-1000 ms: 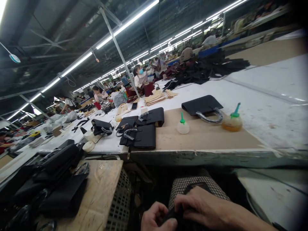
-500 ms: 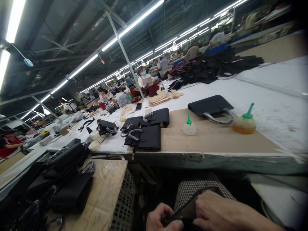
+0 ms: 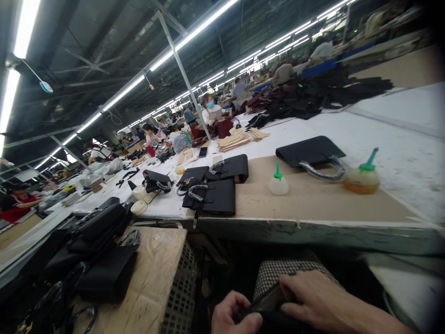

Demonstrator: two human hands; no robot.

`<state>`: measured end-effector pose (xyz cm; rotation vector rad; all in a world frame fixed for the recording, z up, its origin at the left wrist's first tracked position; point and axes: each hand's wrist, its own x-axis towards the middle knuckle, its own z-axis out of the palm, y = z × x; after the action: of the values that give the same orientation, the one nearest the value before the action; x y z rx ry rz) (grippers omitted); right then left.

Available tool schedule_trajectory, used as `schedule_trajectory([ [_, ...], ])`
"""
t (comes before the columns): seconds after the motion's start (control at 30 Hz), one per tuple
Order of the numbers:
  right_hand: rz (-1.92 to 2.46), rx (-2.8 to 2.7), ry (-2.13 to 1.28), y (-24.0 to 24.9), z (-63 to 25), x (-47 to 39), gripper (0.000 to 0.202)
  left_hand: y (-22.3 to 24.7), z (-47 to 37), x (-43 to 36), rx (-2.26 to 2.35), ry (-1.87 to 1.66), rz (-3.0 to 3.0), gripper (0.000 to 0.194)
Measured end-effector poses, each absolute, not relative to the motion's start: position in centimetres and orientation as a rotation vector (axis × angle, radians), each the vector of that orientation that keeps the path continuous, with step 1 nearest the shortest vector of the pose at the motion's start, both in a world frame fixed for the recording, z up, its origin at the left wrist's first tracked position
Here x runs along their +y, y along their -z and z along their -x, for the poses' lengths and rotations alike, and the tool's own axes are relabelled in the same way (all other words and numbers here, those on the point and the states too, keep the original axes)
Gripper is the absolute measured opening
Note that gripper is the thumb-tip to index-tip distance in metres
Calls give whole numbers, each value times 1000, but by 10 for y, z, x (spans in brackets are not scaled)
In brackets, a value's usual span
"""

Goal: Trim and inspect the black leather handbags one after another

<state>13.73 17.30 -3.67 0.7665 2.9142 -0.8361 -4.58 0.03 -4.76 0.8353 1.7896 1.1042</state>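
Observation:
Low in the view, over a lap in checked cloth [image 3: 278, 271], both hands grip a black bag [image 3: 273, 320] with a brownish inside showing at its opening. My left hand [image 3: 234, 315] is closed on its left edge, thumb on top and fingers curled. My right hand [image 3: 313, 294] grips the right side of the opening, its fingertips partly hidden inside. Most of the bag is cut off by the bottom of the picture. On the table in front lie a black handbag [image 3: 309, 150] with a wrapped handle and several more black handbags [image 3: 220, 197].
Two squeeze bottles, one pale [image 3: 278, 185] and one with amber liquid [image 3: 361, 180], stand on brown board [image 3: 257, 204]. At left, black bags [image 3: 107, 273] are piled on a wooden board [image 3: 160, 260] over a plastic crate [image 3: 182, 283]. The table edge [image 3: 313, 232] runs before me. People work farther back.
The camera view has shifted slightly, so the table things appear a little farther right. My right hand has moved slightly along the bag's opening; both hands keep their grip.

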Motion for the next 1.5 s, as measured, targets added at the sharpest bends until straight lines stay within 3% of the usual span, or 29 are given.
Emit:
schedule_trajectory([
  [0.27, -639, 2836, 1122, 22, -152, 185, 29, 43, 41, -3, 1776, -1123, -794, 30],
  [0.43, -442, 2807, 1216, 15, -162, 199, 20, 33, 33, -9, 1779, -1093, -807, 24],
  [0.97, -763, 3161, 918, 42, -163, 187, 14, 56, 43, -9, 1787, -1036, -756, 34],
  [1.23, -759, 3103, 1132, 53, -154, 192, 9, 57, 43, -10, 1801, -1069, -775, 32],
  [1.5, -922, 3124, 1021, 59, -149, 184, 12, 46, 40, -6, 1799, -1073, -777, 36],
])
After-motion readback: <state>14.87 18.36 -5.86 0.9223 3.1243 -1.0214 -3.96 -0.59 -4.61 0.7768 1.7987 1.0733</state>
